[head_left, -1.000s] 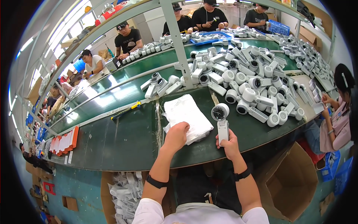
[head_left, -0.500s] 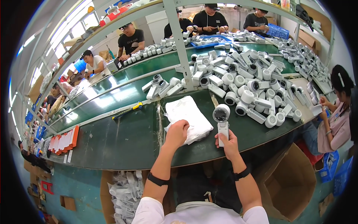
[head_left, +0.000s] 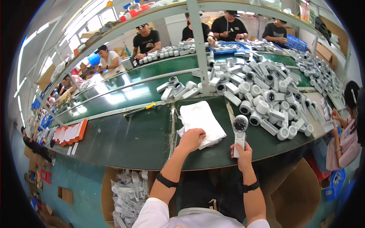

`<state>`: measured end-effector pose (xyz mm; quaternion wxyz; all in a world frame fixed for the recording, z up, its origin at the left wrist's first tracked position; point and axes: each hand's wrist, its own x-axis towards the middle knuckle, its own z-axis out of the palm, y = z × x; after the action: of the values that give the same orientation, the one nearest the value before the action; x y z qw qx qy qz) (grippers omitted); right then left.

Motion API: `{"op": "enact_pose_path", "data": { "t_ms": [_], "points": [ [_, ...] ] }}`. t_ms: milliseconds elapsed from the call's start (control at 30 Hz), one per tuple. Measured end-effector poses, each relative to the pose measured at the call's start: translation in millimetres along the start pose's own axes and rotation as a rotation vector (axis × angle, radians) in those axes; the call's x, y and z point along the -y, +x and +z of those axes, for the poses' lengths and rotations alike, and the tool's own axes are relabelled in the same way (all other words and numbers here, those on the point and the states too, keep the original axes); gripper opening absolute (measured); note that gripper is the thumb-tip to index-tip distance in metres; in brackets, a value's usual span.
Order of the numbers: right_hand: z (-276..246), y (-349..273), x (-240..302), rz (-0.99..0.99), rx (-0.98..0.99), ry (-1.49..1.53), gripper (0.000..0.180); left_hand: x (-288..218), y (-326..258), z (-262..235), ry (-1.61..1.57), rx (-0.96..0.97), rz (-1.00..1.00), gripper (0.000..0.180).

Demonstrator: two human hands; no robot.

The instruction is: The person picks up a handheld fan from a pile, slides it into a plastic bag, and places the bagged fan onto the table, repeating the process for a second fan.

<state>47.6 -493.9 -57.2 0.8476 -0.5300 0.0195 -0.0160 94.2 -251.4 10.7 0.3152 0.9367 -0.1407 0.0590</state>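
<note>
Head view: right hand (head_left: 242, 151) is wrapped around the lower handle of a white handheld device (head_left: 240, 133) with a round dark-faced head, held upright just above the near edge of the green worktop (head_left: 133, 133), at about 3 o'clock from the left hand. Left hand (head_left: 191, 138) has its fingers curled down, pinching into the near corner of a stack of white bags (head_left: 201, 121) that lies flat on the worktop, head of the device just off the stack's right edge. To do this well, I'd judge: peel only the top sheet, keep the rest pinned flat, and keep the device steady and vertical so it doesn't knock the stack. Both forearms come up from the lower edge, elbows bent, each with a black wrist band; left wrist angled inward, right forearm nearly straight up. Pile of white devices (head_left: 266, 91) sits at 1 o'clock from the right hand, well apart. Yellow-and-blue tool (head_left: 140, 110) lies at 10 o'clock from the left hand. Box of white parts (head_left: 129, 190) below the worktop edge, at 7 o'clock.
</note>
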Motion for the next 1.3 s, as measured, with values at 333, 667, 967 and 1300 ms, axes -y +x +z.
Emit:
{"op": "enact_pose_path", "data": {
  "t_ms": [333, 667, 967, 1300],
  "points": [
    [-1, -3, -3, -0.007, 0.02, -0.01, 0.016, 3, 1, -6, -0.078, -0.063, -0.03, 0.017],
    [1, -5, 1, -0.028, 0.011, -0.01, 0.015, 4, -1, -4, -0.017, -0.248, 0.039, 0.014],
    [3, -5, 1, -0.016, 0.019, -0.035, 0.017, 2, -1, -20, -0.041, -0.078, -0.026, 0.013],
    [0, -6, 5, -0.003, 0.022, 0.009, 0.016, -12, 1, -19, -0.574, -0.224, -0.165, 0.015]
  ]
}}
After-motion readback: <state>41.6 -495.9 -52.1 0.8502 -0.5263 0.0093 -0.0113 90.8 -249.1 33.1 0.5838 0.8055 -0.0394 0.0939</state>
